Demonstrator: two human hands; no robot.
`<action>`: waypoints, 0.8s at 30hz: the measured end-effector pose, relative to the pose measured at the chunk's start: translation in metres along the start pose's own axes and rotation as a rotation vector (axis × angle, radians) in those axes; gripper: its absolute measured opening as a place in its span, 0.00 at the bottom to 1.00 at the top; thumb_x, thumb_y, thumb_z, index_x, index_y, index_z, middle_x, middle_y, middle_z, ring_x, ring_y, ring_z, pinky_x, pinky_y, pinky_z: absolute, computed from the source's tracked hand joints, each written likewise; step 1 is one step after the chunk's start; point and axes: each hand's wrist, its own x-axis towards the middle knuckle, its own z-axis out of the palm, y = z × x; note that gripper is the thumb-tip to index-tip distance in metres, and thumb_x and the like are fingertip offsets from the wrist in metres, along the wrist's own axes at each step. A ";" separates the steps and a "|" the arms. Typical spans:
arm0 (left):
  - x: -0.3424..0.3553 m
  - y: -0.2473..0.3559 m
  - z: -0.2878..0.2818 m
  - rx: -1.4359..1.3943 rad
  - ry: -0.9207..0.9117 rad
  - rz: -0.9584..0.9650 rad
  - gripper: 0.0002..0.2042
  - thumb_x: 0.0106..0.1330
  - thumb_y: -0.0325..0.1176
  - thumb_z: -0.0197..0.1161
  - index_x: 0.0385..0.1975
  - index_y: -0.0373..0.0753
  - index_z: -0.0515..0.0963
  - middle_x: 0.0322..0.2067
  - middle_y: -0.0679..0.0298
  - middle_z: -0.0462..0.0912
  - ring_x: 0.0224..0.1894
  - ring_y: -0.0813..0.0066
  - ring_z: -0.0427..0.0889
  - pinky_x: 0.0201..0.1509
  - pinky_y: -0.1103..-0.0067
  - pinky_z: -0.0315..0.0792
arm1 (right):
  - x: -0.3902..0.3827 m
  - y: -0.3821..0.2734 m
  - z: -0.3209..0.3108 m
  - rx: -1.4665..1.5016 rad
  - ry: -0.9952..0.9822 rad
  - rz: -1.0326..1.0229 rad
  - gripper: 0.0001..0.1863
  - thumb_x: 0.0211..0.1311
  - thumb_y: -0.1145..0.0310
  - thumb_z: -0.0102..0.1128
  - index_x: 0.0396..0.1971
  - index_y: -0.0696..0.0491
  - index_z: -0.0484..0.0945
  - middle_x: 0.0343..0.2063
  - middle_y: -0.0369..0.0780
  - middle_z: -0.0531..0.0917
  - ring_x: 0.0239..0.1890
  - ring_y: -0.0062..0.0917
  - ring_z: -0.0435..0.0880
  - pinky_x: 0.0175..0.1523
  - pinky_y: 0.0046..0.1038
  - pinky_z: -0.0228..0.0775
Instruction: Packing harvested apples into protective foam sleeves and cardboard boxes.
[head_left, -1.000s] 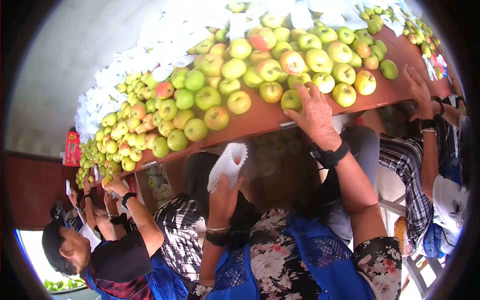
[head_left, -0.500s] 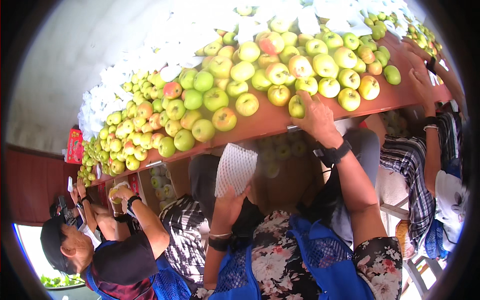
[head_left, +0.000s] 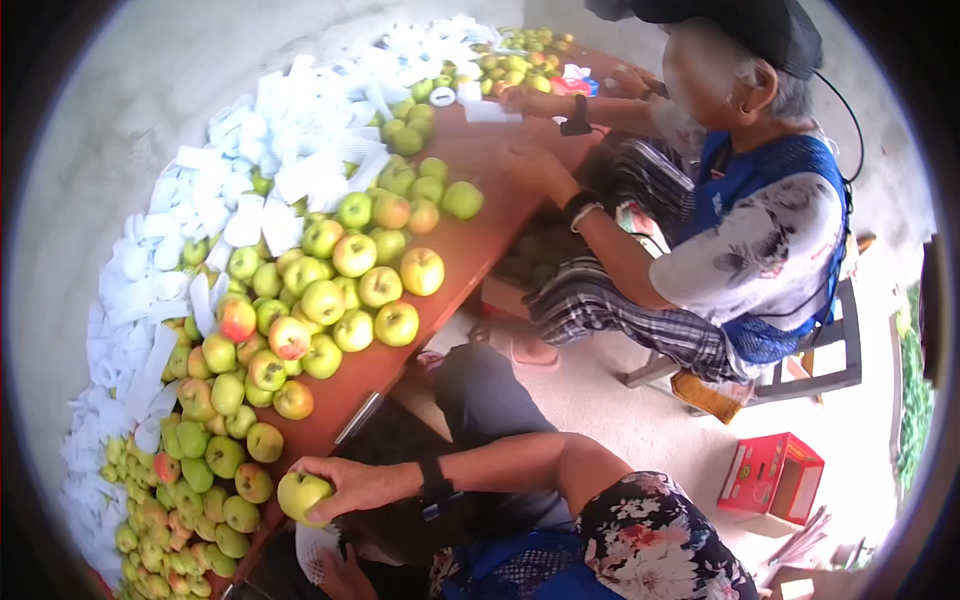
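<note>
A yellow-green apple [head_left: 303,497] is gripped in my right hand [head_left: 362,486], off the table's near edge. Just below it, my left hand [head_left: 346,578] is closed on a white foam net sleeve [head_left: 316,552]. Only the upper part of that hand shows, near the lower edge of the picture. The apple hangs close above the sleeve; whether they touch I cannot tell. Many green and reddish apples [head_left: 322,300] lie loose on the brown tabletop [head_left: 460,235] beyond my hands.
White foam sleeves [head_left: 290,130] are heaped behind the apples along the wall. A co-worker [head_left: 740,230] sits at the table to the right, hands over the tabletop. A metal handle [head_left: 358,418] is on the table's edge. A red carton [head_left: 772,480] stands on the floor.
The view has swung to the right. My right hand has lifted an apple off the table and brought it near the sleeve, which my left hand still holds.
</note>
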 end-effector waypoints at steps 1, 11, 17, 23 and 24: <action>-0.012 0.017 0.022 0.443 0.006 0.059 0.21 0.63 0.36 0.56 0.54 0.35 0.67 0.55 0.51 0.68 0.57 0.58 0.66 0.60 0.59 0.60 | -0.003 0.001 -0.002 -0.010 0.033 -0.006 0.25 0.50 0.64 0.65 0.47 0.58 0.68 0.39 0.36 0.75 0.43 0.18 0.72 0.49 0.23 0.66; -0.006 0.012 0.014 -0.078 0.003 -0.099 0.19 0.65 0.35 0.56 0.48 0.27 0.69 0.49 0.46 0.71 0.54 0.54 0.69 0.58 0.61 0.61 | -0.003 0.014 -0.014 0.103 -0.077 0.142 0.27 0.54 0.57 0.63 0.48 0.61 0.71 0.43 0.36 0.77 0.46 0.18 0.73 0.53 0.22 0.64; -0.012 0.025 0.024 0.648 -0.166 0.193 0.23 0.58 0.28 0.64 0.52 0.29 0.66 0.48 0.48 0.72 0.45 0.57 0.73 0.54 0.64 0.67 | -0.010 0.011 -0.009 0.195 -0.207 0.235 0.30 0.54 0.52 0.61 0.48 0.61 0.71 0.43 0.36 0.77 0.47 0.19 0.73 0.54 0.23 0.63; -0.011 0.013 0.015 0.336 -0.038 0.082 0.23 0.56 0.29 0.66 0.49 0.26 0.69 0.48 0.45 0.72 0.46 0.56 0.73 0.52 0.65 0.68 | -0.014 0.009 -0.007 0.195 -0.231 0.192 0.28 0.54 0.54 0.61 0.47 0.62 0.72 0.43 0.38 0.77 0.47 0.21 0.74 0.52 0.25 0.65; -0.012 0.015 0.016 0.309 -0.052 0.084 0.23 0.57 0.30 0.66 0.49 0.26 0.68 0.48 0.45 0.72 0.47 0.55 0.73 0.52 0.66 0.68 | -0.014 0.009 -0.008 0.097 -0.285 0.147 0.28 0.54 0.54 0.61 0.47 0.62 0.72 0.43 0.38 0.78 0.47 0.22 0.74 0.52 0.25 0.65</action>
